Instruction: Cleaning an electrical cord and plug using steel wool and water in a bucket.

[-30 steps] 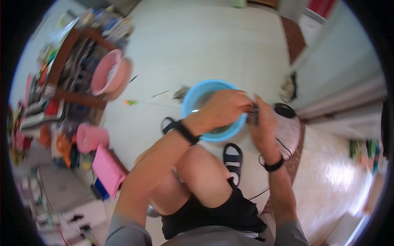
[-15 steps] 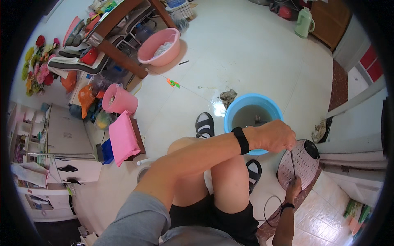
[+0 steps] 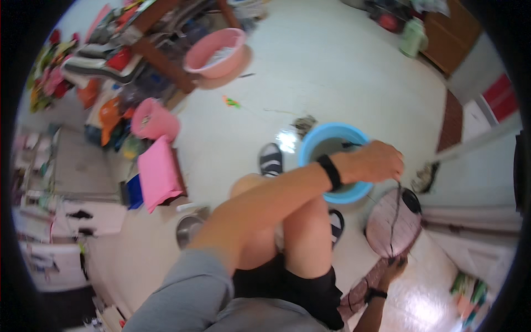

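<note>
A dark cord runs taut between my two hands. My left hand, with a black band at the wrist, is closed on its upper end, by the right rim of the light blue basin. My right hand is lower down at the right, closed around the cord's lower end. Behind the cord lies a pale pink oval thing with a black round part; its kind is unclear. Dark water fills the basin, with a dark object in it. A grey crumpled rag lies on the floor beside it.
A pink tub and a pink bucket stand at the left, near a pink-covered box. A metal bowl is beside my left leg. A green thermos stands far right. Walls and a doorway close the right side.
My hands have moved farther apart, the right one going lower, so a longer stretch of cord shows. The view has shifted slightly and blurred.
</note>
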A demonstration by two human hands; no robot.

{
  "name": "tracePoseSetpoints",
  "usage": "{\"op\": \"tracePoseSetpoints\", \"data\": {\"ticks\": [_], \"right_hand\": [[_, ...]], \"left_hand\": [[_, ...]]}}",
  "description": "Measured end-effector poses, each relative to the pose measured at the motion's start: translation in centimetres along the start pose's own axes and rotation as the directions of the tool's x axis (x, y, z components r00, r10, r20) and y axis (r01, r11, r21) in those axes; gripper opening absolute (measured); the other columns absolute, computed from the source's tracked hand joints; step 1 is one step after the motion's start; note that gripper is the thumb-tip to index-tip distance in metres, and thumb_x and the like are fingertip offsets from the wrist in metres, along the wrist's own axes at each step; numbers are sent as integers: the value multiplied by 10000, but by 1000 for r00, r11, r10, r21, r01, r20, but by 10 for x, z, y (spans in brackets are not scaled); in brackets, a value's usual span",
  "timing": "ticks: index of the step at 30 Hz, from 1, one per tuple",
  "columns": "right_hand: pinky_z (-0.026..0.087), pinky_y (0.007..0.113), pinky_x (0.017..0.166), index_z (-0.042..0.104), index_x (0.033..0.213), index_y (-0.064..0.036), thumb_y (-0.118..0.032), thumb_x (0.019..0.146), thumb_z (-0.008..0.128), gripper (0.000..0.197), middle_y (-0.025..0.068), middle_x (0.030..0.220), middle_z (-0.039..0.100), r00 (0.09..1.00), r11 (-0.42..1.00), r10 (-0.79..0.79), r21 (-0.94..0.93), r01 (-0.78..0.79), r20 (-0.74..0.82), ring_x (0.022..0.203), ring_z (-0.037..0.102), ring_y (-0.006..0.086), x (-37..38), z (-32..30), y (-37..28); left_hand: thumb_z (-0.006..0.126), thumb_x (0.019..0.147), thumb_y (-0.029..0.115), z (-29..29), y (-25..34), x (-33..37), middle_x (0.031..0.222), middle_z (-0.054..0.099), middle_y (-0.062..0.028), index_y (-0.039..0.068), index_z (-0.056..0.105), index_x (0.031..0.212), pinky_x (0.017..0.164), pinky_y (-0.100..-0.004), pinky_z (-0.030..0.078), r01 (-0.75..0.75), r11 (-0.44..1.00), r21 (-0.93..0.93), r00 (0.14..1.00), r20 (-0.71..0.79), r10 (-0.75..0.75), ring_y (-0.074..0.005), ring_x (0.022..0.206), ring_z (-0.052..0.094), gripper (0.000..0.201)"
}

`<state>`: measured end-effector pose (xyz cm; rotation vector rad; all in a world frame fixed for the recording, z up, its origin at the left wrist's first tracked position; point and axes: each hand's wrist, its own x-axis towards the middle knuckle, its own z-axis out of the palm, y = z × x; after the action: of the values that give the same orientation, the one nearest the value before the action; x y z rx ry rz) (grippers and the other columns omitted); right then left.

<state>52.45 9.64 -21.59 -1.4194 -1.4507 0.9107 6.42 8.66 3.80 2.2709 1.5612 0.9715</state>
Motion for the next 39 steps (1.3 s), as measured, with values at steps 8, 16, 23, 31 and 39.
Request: {"op": "tracePoseSetpoints", "data": {"ticks": [8, 16, 23, 31, 39], "right_hand": [[540, 312, 820, 614, 1019, 51, -117, 932, 640, 190, 146, 1026, 666, 765, 582, 451, 498, -643, 460, 926, 629, 181, 27, 93, -88], [557, 332, 692, 618, 984, -12, -163, 986, 451, 225, 119, 886, 637, 500, -416, 517, 715, -562, 695, 818, 629, 261, 51, 155, -146], [536, 362, 794, 535, 1161, -19, -245, 1027, 403, 294, 121, 1039, 633, 578, -372, 312, 657, -655, 754, 967, 617, 247, 38, 199, -288], [530, 396, 891, 557, 1109, 21, -159, 1017, 485, 214, 144, 1076, 622, 671, -89, 295, 719, -689, 680, 991, 606, 259, 22, 187, -281], [565, 352, 654, 545, 1027, -43, -225, 971, 612, 202, 83, 904, 647, 831, 590, 425, 586, -555, 359, 767, 642, 194, -11, 137, -270]], "left_hand": [[620, 888, 201, -17, 3, -11, 869, 624, -84, 69, 680, 894, 758, -407, 493, 46, 994, -98, 999, -8, -47, -303, 887, 603, 145], [621, 899, 171, -11, 7, -14, 861, 621, -97, 56, 684, 907, 734, -405, 476, 57, 987, -153, 997, 59, -49, -310, 853, 597, 131], [627, 892, 160, -16, 6, -22, 886, 639, -118, 53, 689, 939, 732, -419, 470, 134, 969, -209, 991, 55, -125, -330, 836, 600, 132], [642, 870, 157, 1, 7, -26, 895, 666, -135, 43, 682, 953, 715, -425, 478, 185, 972, -143, 982, 67, -177, -341, 834, 617, 147], [664, 867, 144, -3, -3, -25, 821, 637, -124, 39, 686, 946, 639, -391, 436, 174, 979, -102, 983, 69, -168, -316, 737, 573, 133]]}}
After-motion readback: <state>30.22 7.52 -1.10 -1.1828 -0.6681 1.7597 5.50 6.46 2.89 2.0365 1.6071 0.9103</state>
